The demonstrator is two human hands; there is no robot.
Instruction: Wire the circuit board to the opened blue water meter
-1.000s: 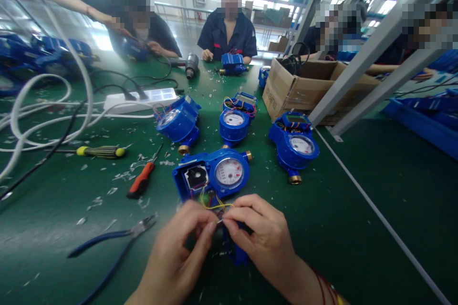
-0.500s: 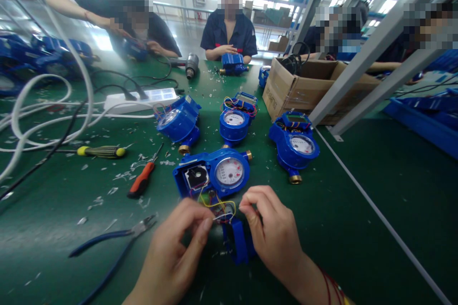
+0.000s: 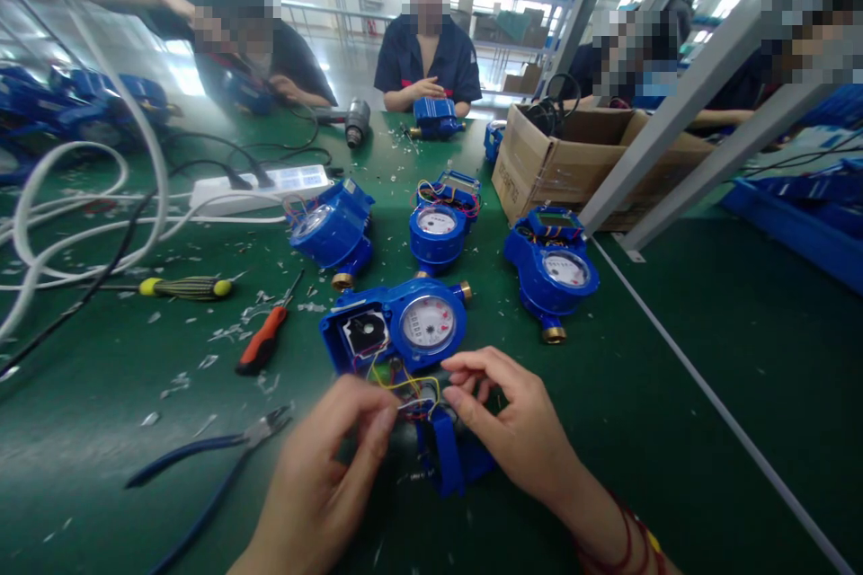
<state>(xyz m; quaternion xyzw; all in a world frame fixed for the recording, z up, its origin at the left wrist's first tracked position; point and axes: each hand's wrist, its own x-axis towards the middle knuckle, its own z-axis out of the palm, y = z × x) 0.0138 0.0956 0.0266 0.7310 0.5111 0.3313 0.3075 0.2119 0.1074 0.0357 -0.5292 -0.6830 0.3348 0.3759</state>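
Observation:
In front of me lies a blue water meter with a round dial and an uncovered side box that shows a black part on a white plate. Thin yellow, red and white wires run from that box to a blue cover lying nearest me. My left hand pinches a white wire between thumb and forefinger, left of the cover. At the cover's right is my right hand, thumb and fingers apart, with nothing visible between them. The cover's inside is partly hidden.
Pliers, an orange screwdriver and a yellow-black screwdriver lie left among plastic scraps. Further meters stand behind. A power strip, a cardboard box and slanted metal legs bound the area. Co-workers sit opposite.
My right hand's thumb and fingers, pinched together before, have spread apart beside the cover. My left hand keeps its pinch on the white wire. Across the table, a co-worker's raised arm has shifted.

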